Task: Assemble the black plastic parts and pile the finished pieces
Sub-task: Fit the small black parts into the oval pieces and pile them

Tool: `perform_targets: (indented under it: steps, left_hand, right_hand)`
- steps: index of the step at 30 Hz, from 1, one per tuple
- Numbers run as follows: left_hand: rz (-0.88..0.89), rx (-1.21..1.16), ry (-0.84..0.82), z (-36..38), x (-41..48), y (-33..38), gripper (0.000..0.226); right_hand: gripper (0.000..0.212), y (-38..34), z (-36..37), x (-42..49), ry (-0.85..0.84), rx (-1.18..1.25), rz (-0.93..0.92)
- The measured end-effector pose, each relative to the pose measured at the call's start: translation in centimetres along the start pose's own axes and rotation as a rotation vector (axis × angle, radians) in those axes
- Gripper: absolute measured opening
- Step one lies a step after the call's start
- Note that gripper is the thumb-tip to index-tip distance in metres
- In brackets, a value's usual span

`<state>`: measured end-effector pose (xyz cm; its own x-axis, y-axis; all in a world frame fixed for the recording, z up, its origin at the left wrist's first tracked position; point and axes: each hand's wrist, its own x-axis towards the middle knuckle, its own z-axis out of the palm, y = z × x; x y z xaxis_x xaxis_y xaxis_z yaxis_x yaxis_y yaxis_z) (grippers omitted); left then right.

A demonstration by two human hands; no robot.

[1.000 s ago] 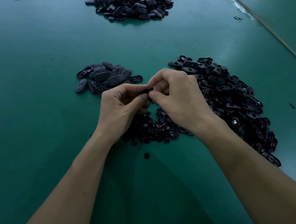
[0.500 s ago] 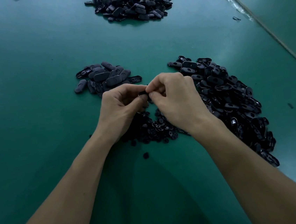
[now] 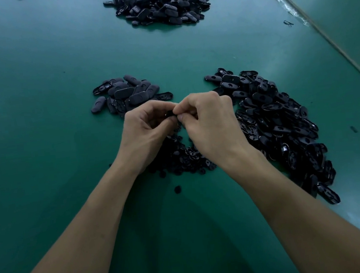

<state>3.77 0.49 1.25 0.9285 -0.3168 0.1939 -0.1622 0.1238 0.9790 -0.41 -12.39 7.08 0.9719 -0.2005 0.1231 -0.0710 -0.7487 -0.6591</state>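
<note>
Grip tightened over the past second: left hand point(image 3: 147, 131) and right hand point(image 3: 208, 122) both pinch one small black part point(image 3: 169, 113) over the table's point(image 3: 40, 128) middle, between the likely finished pile point(image 3: 126, 95) and the loose shells point(image 3: 280, 125) — pieces apparently being pressed together.

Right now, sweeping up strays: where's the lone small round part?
Head view, centre: the lone round part lies on the table between the forearms, just nearer than the small-parts heap.

Green table point(image 3: 38, 106) matt, smooth; right-hand black plastic parts point(image 3: 284, 125) glossy; left pile point(image 3: 125, 93) matt.
</note>
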Motion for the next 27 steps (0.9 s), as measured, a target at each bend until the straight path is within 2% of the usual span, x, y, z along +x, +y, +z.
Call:
perform_targets:
  steps: [6, 12, 16, 21, 27]
  left_hand:
    - [0.012, -0.051, 0.025, -0.2, 0.0, -0.2, 0.016]
    - [-0.021, -0.097, 0.047, -0.4, 0.2, -0.4, 0.016]
    - [-0.048, -0.139, 0.052, -0.4, 0.2, -0.4, 0.017]
    - [-0.055, -0.166, 0.055, -0.3, 0.1, -0.2, 0.025]
    - [-0.080, -0.167, 0.074, -0.4, 0.2, -0.1, 0.024]
  right_hand:
    - [0.018, -0.1, 0.2, -0.6, 0.089, 0.078, -0.045]
    - [0.017, 0.6, 0.4, -0.6, 0.101, 0.177, -0.065]
    - [0.019, 1.0, -0.3, 0.1, 0.032, 0.168, -0.069]
    - [0.024, 1.9, -1.6, 1.4, -0.169, 0.227, -0.008]
    - [0.017, 2.4, -2.4, 2.3, -0.228, 0.250, -0.036]
